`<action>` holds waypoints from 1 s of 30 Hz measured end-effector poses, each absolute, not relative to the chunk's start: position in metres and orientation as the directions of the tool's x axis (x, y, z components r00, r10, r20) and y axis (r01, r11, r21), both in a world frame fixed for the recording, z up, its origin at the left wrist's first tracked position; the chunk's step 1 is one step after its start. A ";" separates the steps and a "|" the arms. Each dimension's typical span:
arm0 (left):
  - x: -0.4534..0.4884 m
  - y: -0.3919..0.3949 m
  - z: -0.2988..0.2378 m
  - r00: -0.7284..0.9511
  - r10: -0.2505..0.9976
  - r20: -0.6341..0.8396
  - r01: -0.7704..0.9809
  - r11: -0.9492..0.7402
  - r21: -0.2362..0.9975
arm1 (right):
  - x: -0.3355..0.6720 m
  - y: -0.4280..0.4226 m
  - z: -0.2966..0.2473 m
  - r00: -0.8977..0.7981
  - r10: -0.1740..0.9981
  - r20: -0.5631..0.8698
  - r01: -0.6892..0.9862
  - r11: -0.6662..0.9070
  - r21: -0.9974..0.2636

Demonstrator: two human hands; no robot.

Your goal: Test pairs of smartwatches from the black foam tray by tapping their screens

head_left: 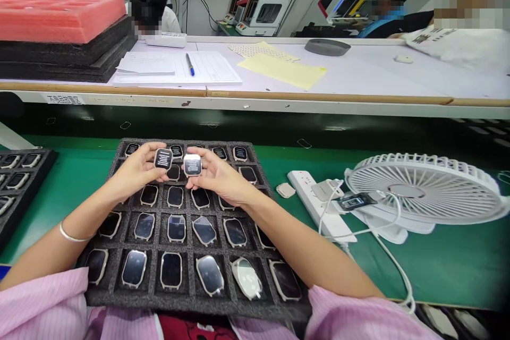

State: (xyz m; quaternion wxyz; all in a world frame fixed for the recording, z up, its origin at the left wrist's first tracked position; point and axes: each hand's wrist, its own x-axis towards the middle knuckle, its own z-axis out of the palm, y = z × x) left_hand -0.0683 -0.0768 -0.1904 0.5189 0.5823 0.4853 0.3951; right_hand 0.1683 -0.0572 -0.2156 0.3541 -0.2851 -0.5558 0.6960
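My left hand [144, 164] grips a smartwatch case [163, 159] without a strap, its dark screen lit with lines of white text. A second watch case [193, 165], silver-rimmed with similar text on its screen, sits between the fingers of my right hand [213, 174]. Both are held side by side, a little apart, above the far rows of a black foam tray [159, 300]. Rows of strapless watch cases lie in the tray's pockets, such as a watch [171, 271] with a dark screen. One white-faced piece [247, 278] lies in the near row. My forearms hide some pockets.
To the right are a white power strip [319, 207], a white fan [422, 191] and cables. Another foam tray [24, 191] stands at left. A raised shelf [358, 74] behind carries foam stacks [59, 16], papers and a pen [190, 65]. Several people are beyond it.
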 end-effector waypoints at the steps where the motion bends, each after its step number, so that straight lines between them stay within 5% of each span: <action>1: -0.084 -0.075 -0.194 0.210 0.977 -0.039 0.230 -0.010 0.973 | 0.164 -0.055 -0.219 -0.616 0.788 -0.009 -0.110 -0.097 -0.989; 4: -0.128 -0.070 -0.209 0.127 0.992 0.007 0.520 -0.072 0.851 | 0.144 -0.045 -0.224 -0.651 0.759 0.027 0.170 0.180 -0.969; 8: -0.165 -0.067 -0.228 0.128 0.990 0.062 0.772 -0.139 0.620 | 0.100 -0.032 -0.226 -0.647 0.750 0.138 0.513 0.563 -0.648; 11: -0.177 -0.066 -0.232 0.214 0.976 0.035 0.844 -0.203 0.496 | 0.070 -0.028 -0.226 -0.654 0.753 0.071 0.626 0.592 -0.508; 18: -0.152 -0.057 -0.195 0.286 0.957 0.038 0.882 -0.279 0.380 | 0.102 -0.024 -0.201 -0.619 0.780 0.095 0.681 0.593 -0.431; 24: -0.056 -0.047 -0.196 0.331 0.944 -0.009 0.906 -0.315 0.284 | 0.154 -0.031 -0.193 -0.479 0.877 -0.034 0.873 0.472 -0.122; 30: -0.041 -0.047 -0.211 0.288 0.957 0.032 0.885 -0.279 0.372 | 0.164 -0.035 -0.218 -0.487 0.873 -0.028 0.850 0.467 -0.243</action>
